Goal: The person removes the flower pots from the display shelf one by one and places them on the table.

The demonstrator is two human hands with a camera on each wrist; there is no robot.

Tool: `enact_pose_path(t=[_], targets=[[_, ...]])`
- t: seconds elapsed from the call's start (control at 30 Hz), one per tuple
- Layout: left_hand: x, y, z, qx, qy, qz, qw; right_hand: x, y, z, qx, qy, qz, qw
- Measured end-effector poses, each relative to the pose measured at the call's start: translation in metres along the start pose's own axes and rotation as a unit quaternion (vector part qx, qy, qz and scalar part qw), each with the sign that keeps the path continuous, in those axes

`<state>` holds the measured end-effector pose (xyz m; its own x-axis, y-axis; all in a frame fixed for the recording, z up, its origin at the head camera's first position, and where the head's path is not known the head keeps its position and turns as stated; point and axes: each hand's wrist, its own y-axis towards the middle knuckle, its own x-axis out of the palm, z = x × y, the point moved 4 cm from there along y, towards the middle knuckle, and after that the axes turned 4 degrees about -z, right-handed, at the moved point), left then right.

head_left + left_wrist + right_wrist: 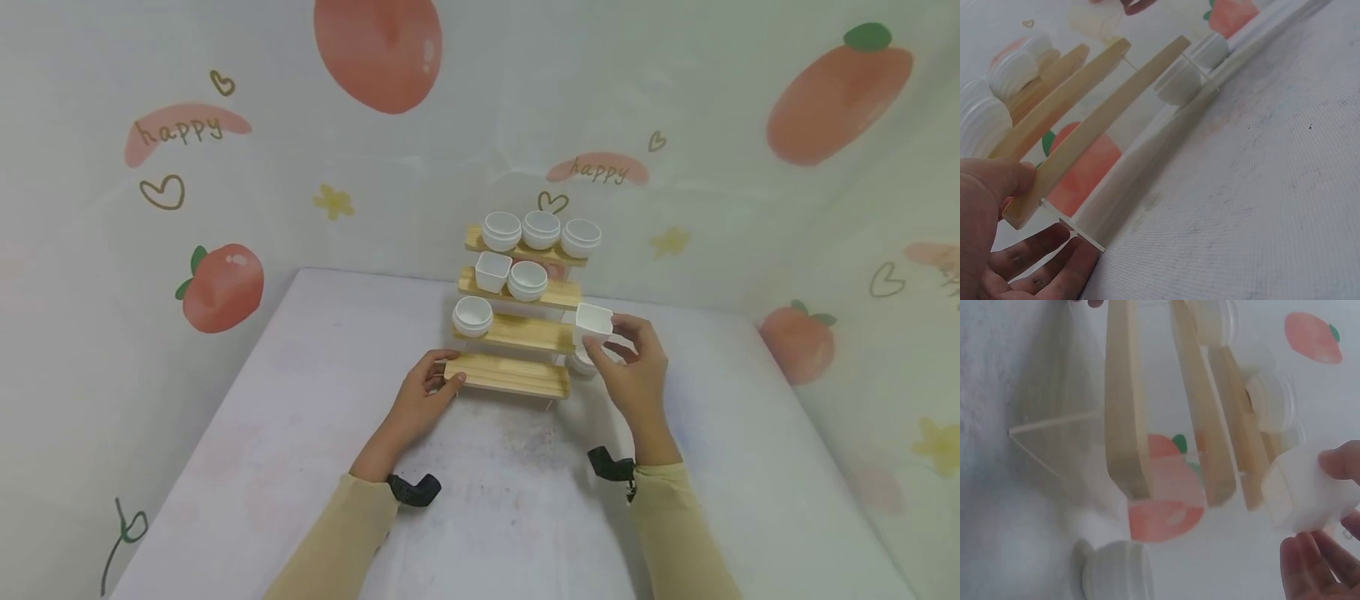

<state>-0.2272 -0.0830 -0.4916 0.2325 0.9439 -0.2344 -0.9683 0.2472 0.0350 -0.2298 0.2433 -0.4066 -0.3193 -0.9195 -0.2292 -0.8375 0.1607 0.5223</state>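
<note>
A four-tier wooden display rack [517, 382] stands before me on the table. My left hand [426, 398] grips the left end of its lowest shelf, thumb on top; the left wrist view shows the other fingers beside the clear leg [1072, 226]. With thumb and fingers, my right hand [639, 367] holds a white square bowl [593, 323] at the right end of the second shelf from the bottom. On that shelf's left end sits a round white bowl [472, 316]. Above it, the third shelf carries a square bowl [493, 272] and a round bowl [528, 282].
Three round white bowls, one of them the middle bowl [541, 230], line the top shelf. Another round bowl [583, 362] is on the table right of the rack, partly hidden by my right hand. A fruit-printed cloth [450, 167] hangs behind the white table [487, 500].
</note>
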Motion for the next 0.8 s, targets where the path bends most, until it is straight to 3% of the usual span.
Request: enact_pose_path(t=[0.23,0.4,0.67,0.8], targets=[[0.0,0.001,0.0,0.003,0.001,0.0,1.0,-0.02,0.004,-0.014,0.004,-0.044,0.041,0.9982],[0.0,0.002,-0.001,0.006,0.0,0.0,1.0,-0.033,0.005,-0.028,0.015,-0.042,0.062,0.9971],[0.0,0.001,-0.001,0.005,0.001,0.005,1.0,-0.059,0.011,0.015,0.047,-0.05,0.092,0.9934],[0.0,0.002,-0.001,0.003,-0.001,0.0,1.0,-0.075,0.011,0.022,0.06,-0.074,0.106,0.9898]])
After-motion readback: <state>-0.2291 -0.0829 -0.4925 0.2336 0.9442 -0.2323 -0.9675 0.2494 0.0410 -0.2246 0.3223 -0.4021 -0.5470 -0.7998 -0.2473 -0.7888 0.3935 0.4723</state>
